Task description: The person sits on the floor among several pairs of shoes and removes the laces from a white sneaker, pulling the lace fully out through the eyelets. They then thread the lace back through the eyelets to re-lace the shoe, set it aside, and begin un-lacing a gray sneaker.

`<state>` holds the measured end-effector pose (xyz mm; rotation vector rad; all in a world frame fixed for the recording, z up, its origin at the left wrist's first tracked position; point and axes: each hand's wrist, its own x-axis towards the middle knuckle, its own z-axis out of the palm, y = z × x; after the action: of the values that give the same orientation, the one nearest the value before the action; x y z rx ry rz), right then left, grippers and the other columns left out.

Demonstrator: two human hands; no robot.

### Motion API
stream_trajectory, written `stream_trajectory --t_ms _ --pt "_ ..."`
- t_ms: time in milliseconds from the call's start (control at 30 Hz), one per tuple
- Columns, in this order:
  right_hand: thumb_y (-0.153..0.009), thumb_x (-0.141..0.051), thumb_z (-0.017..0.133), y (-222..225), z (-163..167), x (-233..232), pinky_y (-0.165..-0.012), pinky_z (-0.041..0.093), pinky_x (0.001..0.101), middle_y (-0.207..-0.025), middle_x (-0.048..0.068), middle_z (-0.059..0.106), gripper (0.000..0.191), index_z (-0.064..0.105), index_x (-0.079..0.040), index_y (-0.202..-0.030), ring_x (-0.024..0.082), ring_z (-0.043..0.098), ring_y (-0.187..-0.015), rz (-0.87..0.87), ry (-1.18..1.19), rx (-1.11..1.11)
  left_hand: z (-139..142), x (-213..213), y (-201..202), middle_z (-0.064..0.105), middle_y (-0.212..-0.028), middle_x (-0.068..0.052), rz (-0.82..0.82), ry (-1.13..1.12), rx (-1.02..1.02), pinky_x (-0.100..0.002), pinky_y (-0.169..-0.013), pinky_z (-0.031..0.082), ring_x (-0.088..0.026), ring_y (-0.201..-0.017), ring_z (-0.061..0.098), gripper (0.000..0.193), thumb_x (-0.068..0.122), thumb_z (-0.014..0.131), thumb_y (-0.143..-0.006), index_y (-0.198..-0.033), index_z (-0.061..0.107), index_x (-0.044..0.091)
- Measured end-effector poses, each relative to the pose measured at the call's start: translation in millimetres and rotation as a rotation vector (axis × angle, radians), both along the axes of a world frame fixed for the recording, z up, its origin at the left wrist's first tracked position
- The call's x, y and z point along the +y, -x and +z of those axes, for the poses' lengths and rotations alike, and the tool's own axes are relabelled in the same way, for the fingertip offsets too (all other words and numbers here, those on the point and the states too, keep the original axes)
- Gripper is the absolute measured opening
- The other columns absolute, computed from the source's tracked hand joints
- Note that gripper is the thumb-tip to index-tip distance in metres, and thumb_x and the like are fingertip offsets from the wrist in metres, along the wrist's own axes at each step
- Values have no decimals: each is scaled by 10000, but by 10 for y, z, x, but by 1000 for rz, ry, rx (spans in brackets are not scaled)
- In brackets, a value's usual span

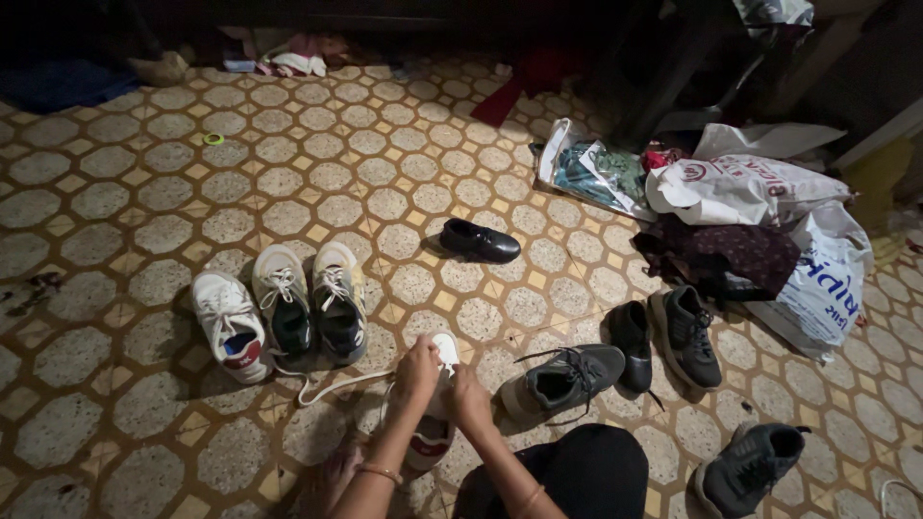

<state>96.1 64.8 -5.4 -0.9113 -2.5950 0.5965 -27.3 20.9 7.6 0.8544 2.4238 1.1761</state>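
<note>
The fingers of the left hand [417, 370] and right hand [468, 396] are closed on the white sneaker [435, 423], which is held on the tiled floor [115, 423] near its lower edge, its loose white lace [332, 386] trailing left towards its mate [231, 332] and a pair of grey-and-white sneakers [310, 300]. The shoe is judged light, soft in the upper and stiff in the sole, best taken by the sides. Towards the floor's right edge, white plastic bags [745, 187] are seen, dark cloth [716, 255] lying against them, their contents mostly hidden
</note>
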Motion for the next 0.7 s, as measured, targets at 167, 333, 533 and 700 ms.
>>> stream_trajectory --t_ms 167,333,533,700 --pt "-990 -244 653 97 31 5 -779 534 545 -1076 239 676 262 625 -56 -1171 455 680 -910 -223 117 -95 -66 40 -119 740 -890 -148 17 4 188 -463 -749 559 -358 -837 717 117 213 769 -799 -776 740 102" --pt "-890 -258 701 56 111 72 -796 558 471 -978 202 750 257 743 -86 -1077 387 724 -931 -289 347 73 -56 -34 -160 734 -861 -150 14 213 128 -485 -725 555 -358 -830 715 116 242 769 -826 -842 762 127" --pt "-865 -210 705 -2 70 128 -765 579 429 -932 187 763 207 766 -77 -1012 352 757 -861 -261 415 132 -87 -32 -213 708 -910 -170 -12 158 237 -490 -711 561 -382 -822 709 117 195 727 -851 -817 756 86" --pt "-852 -171 693 -6 -2 173 -741 575 435 -922 189 756 212 767 -81 -1029 355 753 -846 -173 366 160 -132 61 -187 699 -843 -181 -6 -45 299 -481 -738 550 -377 -815 687 74 128 737 -801 -756 744 69"
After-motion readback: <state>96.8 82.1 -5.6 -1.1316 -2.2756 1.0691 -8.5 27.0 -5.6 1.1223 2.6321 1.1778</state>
